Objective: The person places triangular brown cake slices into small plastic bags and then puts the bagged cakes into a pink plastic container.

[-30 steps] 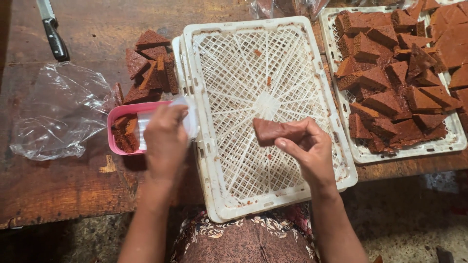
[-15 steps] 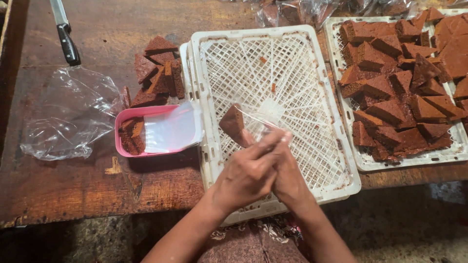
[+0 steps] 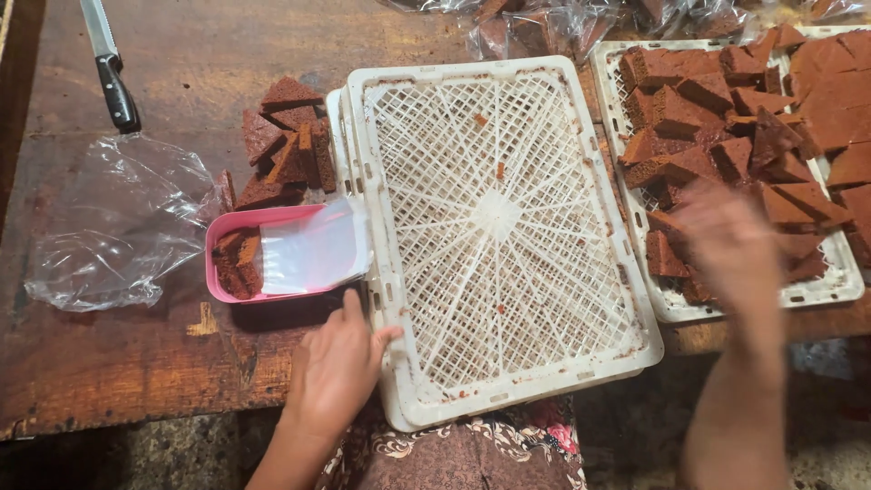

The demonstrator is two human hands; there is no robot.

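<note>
Worn dark wood forms the table [image 3: 136, 363], on which everything is laid out. At far left a black-handled knife [image 3: 111, 68] lies near the top edge, and below it a crumpled clear plastic bag [image 3: 118, 222] is spread flat. Just right of the bag, loose brown cake wedges [image 3: 281, 145] are heaped beside a pink tub [image 3: 222, 238], which holds a few scraps and is part covered by a clear sheet [image 3: 313, 254].

The brown wedge that was pinched in both hands over the empty white lattice tray [image 3: 499, 245] half a second ago is no longer seen there; where it has been put cannot be told. The hands have parted, which suggests one piece has been dealt with.

The left hand [image 3: 340, 367] is now laid against the near left corner of the empty tray, fingers loosely together, thumb on the rim, nothing gripped. The right hand [image 3: 726, 240] is blurred over the second white tray [image 3: 839, 286], filled with cake wedges [image 3: 726, 118]; whether it is spread or closed cannot be told. Bagged pieces [image 3: 544, 27] lie along the top edge.
</note>
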